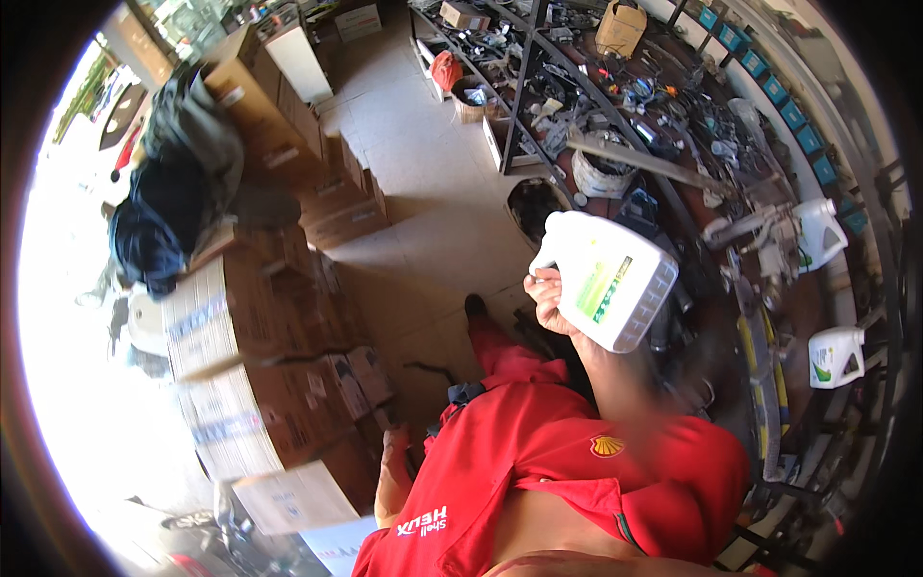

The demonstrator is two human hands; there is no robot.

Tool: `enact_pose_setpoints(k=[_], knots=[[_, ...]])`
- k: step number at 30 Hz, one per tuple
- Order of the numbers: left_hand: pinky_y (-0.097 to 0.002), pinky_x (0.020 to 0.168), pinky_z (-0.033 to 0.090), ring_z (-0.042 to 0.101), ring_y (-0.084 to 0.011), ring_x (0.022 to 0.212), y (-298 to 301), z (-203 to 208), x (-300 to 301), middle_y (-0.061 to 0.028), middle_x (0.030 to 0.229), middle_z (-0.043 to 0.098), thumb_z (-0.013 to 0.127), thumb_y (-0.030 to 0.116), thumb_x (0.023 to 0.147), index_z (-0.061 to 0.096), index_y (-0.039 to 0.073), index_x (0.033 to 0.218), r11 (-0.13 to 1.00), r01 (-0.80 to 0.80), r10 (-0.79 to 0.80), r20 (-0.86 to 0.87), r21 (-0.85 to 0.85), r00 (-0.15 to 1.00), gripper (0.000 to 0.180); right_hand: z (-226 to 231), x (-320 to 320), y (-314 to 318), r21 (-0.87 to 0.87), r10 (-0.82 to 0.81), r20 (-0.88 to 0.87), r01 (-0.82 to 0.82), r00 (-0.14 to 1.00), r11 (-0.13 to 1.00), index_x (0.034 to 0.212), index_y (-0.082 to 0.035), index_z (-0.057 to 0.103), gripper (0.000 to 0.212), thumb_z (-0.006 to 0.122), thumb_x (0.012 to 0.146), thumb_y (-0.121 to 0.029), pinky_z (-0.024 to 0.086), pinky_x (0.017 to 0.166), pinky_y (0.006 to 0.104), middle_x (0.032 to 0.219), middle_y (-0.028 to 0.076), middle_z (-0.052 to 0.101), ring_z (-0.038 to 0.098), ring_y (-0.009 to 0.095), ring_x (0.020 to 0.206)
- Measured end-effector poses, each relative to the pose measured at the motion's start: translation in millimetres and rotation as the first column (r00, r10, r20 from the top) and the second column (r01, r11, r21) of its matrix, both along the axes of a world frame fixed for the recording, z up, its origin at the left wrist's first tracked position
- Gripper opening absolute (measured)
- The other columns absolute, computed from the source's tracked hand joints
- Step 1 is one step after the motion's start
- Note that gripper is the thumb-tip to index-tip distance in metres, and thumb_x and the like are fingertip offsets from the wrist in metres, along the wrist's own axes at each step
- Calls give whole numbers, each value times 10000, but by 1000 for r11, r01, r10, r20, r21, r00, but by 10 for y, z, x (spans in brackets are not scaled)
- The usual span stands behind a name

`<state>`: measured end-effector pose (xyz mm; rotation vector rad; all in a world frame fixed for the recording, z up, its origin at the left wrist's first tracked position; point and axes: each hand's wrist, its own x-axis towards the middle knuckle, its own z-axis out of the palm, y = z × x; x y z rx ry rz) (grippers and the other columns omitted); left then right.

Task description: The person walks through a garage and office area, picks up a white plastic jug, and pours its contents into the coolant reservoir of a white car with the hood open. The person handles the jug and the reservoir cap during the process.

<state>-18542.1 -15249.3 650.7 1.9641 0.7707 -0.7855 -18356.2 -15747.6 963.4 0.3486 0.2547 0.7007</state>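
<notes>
"One white jug (615,274), tilted, is up in front of the body, toward the right. What has hold of it?"

"The right hand (550,300). Its fingers curl in at the jug's left side, near the handle. The forearm (608,370) reaches forward and slightly inward from the red sleeve (687,490), blurred near the elbow."

"And the other of the two hands?"

"The left hand (394,444) is low, at the left side of the red shirt (514,423), well apart from the jug and near the stacked cartons (298,409). I can't tell whether it's clenched or loose, or touching them."

"What lies farther out?"

"A cluttered shelf (522,96) ahead and to the right, two more white jugs (836,358) at the far right, and pale floor (385,125) between shelf and cartons"
</notes>
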Motion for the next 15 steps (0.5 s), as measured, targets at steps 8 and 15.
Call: enact_pose_setpoints(k=[8, 15], knots=[[-339, 619, 524, 675, -195, 707, -743, 710, 3114, -112, 776, 710, 618, 372, 913, 710, -6, 963, 960, 269, -278, 184, 73, 943, 392, 203, 2041, -146, -58, 161, 2, -161, 987, 985, 1190, 66, 522, 353, 387, 1077, -239, 441, 591, 243, 659, -28, 503, 479, 73, 513], [-345, 604, 516, 647, -195, 733, -1120, 528, 5027, -109, 884, 682, 607, 241, 959, 650, -27, 1017, 933, 108, -4, 288, -344, 958, 278, 177, 3978, 77, -130, 290, 220, -267, 931, 955, 1178, 6, 533, 265, 414, 1081, -209, 379, 557, 226, 651, -27, 430, 387, 68, 489]])
